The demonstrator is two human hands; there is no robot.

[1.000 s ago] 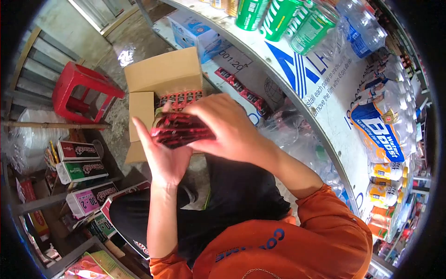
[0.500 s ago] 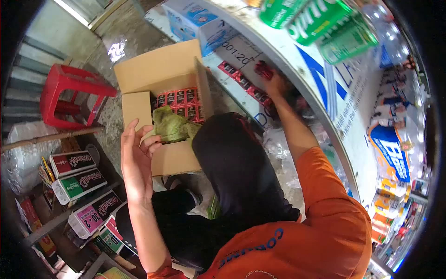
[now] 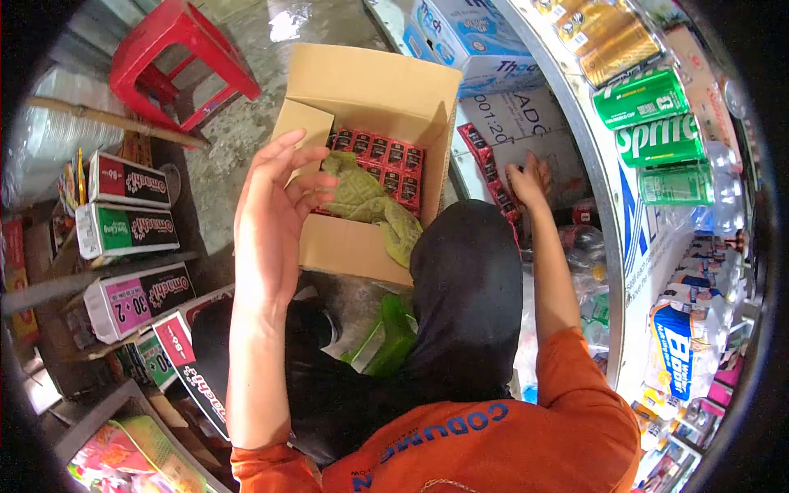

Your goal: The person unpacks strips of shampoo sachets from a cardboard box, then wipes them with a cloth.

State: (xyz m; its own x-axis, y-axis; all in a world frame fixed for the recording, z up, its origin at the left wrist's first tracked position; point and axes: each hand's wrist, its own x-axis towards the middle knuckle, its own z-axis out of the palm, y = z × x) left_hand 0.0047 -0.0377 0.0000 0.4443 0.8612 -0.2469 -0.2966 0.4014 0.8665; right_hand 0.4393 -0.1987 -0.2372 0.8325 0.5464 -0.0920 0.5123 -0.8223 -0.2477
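Observation:
My left hand (image 3: 275, 193) is raised at the near left side of an open cardboard box (image 3: 353, 251), its fingers loosely curled, apart and empty. Inside the box lie rows of red and black sachets (image 3: 382, 152), partly covered by a crumpled yellow-green cloth (image 3: 357, 191). On the low shelf to the right, my right hand (image 3: 530, 179) is beside a strip of red sachets (image 3: 485, 164). Its fingers are apart, and I see nothing held in them.
A red stool (image 3: 185, 62) stands at the upper left, above stacked noodle cartons (image 3: 127, 230). Beyond the box is a blue-and-white carton (image 3: 472, 41). Green cans (image 3: 662, 140) and bottles line the counter at the right. Plastic bottles (image 3: 583, 246) lie below its edge.
The view has shifted, so the box appears farther right. The red bundle that was in my right hand is no longer visible, and that hand is now nearer the sachet strip.

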